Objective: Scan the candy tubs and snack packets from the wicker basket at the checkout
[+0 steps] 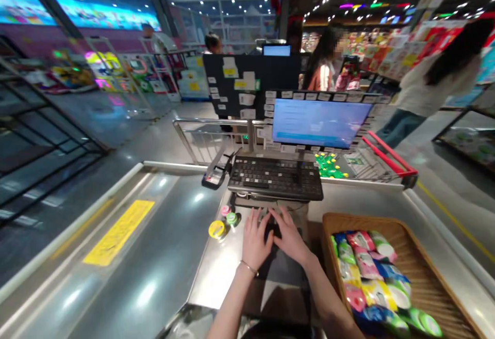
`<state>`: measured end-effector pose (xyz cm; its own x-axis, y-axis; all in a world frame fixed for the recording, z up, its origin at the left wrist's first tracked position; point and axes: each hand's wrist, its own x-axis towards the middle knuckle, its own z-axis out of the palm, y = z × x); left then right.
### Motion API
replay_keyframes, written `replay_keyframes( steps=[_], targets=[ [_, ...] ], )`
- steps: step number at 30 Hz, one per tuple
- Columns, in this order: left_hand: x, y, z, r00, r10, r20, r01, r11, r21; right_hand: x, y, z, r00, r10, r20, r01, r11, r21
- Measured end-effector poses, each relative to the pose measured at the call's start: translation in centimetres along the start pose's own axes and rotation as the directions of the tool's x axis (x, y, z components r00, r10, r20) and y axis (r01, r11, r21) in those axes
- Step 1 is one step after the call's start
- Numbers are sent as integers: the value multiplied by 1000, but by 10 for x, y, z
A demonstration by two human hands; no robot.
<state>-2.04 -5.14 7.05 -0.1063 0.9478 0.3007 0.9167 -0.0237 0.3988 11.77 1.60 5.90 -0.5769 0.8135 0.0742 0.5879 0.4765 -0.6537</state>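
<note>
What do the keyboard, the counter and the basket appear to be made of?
Keyboard: probably black plastic, fairly matte, judging by its dull dark keys. Counter: likely stainless steel, smooth and shiny; it is silvery with bright glare. Basket: wicker or a plastic imitation; brown, with woven-looking ribs and slight sheen.

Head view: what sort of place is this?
Probably a shop's checkout: a monitor and keyboard stand at a metal counter, a red-handled shopping cart is beyond it, and a brown basket of small packaged goods sits on the right.
</note>
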Motion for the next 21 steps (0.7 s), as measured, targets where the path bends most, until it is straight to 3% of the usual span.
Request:
replay_keyframes(
  steps=[3,5,10,12,14,18,21],
  targets=[
    [-19,-57,-4,985,-172,-13,172,982,72,35,-24,51,986,-49,157,43,998,42],
    [-27,-92,-4,953,-304,-4,301,944,135,58,-38,84,967,-49,250,45,999,22],
    [-31,-155,-5,812,-572,113,532,806,259,104,-63,150,943,-35,331,47,998,-29],
    [-29,-169,-5,765,-617,187,569,782,253,116,-68,166,938,-25,345,44,998,-48],
    [-27,-177,-4,745,-621,244,579,783,224,125,-72,176,936,-19,351,43,997,-62],
    [-25,-182,0,782,-567,259,529,823,206,131,-75,186,940,-8,340,38,996,-82],
    [-27,-182,1,781,-573,250,527,818,230,127,-77,188,948,10,317,24,995,-102]
  ],
)
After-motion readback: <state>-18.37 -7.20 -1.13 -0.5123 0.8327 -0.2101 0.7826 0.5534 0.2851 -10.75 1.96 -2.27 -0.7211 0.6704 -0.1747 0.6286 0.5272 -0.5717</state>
